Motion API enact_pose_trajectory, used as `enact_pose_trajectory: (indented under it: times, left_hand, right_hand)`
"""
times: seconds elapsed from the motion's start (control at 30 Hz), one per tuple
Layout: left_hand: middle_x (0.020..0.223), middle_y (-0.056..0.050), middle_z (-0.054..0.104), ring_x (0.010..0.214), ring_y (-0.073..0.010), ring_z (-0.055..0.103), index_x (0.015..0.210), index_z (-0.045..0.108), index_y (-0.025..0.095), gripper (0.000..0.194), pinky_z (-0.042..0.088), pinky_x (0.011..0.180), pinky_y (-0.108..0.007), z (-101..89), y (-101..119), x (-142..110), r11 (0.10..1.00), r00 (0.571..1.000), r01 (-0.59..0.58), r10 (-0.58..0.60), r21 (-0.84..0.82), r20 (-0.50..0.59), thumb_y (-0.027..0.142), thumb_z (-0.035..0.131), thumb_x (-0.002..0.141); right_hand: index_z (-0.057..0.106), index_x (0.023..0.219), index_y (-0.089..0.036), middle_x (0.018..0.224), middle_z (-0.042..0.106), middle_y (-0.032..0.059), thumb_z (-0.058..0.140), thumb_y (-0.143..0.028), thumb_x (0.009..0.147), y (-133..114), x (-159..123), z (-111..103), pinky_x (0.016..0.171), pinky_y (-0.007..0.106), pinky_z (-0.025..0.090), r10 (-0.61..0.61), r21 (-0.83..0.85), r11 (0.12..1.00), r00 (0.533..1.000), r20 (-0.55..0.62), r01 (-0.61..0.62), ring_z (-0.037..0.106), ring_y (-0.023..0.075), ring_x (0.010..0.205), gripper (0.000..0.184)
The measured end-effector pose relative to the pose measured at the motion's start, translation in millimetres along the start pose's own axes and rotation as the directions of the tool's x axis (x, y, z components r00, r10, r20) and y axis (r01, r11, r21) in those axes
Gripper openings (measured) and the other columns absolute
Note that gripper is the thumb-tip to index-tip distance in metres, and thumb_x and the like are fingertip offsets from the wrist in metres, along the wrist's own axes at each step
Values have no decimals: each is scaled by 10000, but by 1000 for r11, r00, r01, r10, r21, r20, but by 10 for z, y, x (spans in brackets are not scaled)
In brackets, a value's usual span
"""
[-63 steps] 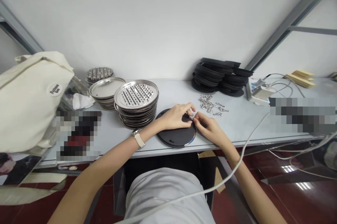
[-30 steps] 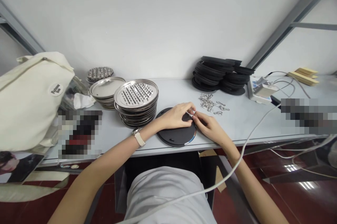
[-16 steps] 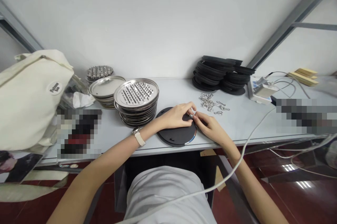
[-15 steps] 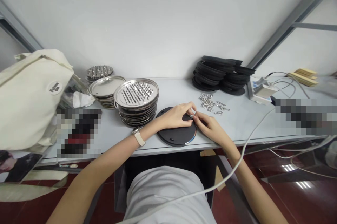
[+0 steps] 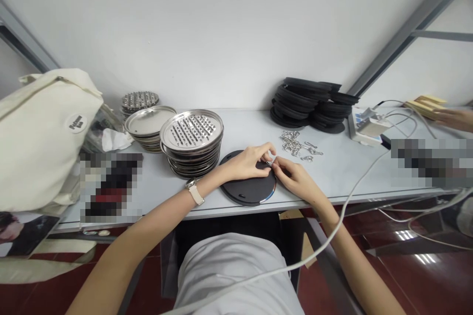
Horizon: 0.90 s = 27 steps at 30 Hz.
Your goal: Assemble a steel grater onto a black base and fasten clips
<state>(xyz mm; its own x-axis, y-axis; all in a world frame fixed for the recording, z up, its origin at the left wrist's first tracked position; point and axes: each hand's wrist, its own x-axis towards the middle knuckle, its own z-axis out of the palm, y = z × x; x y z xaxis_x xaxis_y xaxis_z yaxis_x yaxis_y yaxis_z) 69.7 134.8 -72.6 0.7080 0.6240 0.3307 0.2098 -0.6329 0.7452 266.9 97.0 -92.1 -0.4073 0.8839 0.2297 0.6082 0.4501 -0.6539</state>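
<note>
A round black disc (image 5: 244,190) with a coloured strip along its right rim lies flat at the table's front edge. My left hand (image 5: 252,162) rests across it, thumb and fingers curled in at its upper right rim. There my right hand (image 5: 292,176) pinches with thumb and forefinger, the fingertips of both hands nearly meeting. A small silvery piece (image 5: 271,162) shows between them, too tiny and covered to name. Just beyond lie loose small metal clasps and rings (image 5: 292,143). Left of the disc stands a stack of round metal graters (image 5: 192,131).
Further metal discs (image 5: 150,120) and graters (image 5: 140,100) are stacked behind left, beside a cream bag (image 5: 48,137). Black discs (image 5: 299,100) are piled at the wall. A power strip (image 5: 364,127) and white cable (image 5: 343,211) lie right. Another person's hand (image 5: 456,120) touches yellow pieces (image 5: 424,107).
Another person's hand has come into view at the far right, by the yellow pieces. My hands have barely shifted at the disc's rim.
</note>
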Motion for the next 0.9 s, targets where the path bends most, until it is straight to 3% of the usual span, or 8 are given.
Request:
enact_pose_trajectory:
  times: [0.4,0.67,0.9]
  left_hand:
    - [982,-41,651,933,-156,624,1099,473,192,343,476,867,-296,26,-12,5,1000,1000,-12,12,-21,20,126,568,775]
    - [1002,-55,608,948,-167,594,1033,503,185,308,479,879,-309,32,18,15,999,999,-37,38,33,-27,111,578,743]
    - [993,-49,612,940,-162,601,1044,493,185,321,479,871,-295,27,4,11,999,1000,-22,22,28,-18,117,584,744]
  right_hand:
    - [452,735,-196,629,449,-22,380,-395,972,56,-4,-22,570,245,363,25,53,998,1000,17,-26,410,130,591,318]
    - [611,953,-177,840,667,54,385,-397,973,39,21,-8,699,288,464,-25,53,998,1000,9,24,598,203,752,317]
    - [617,1043,-175,915,690,68,393,-377,974,37,26,3,742,302,471,-30,52,998,1000,3,29,619,213,806,310]
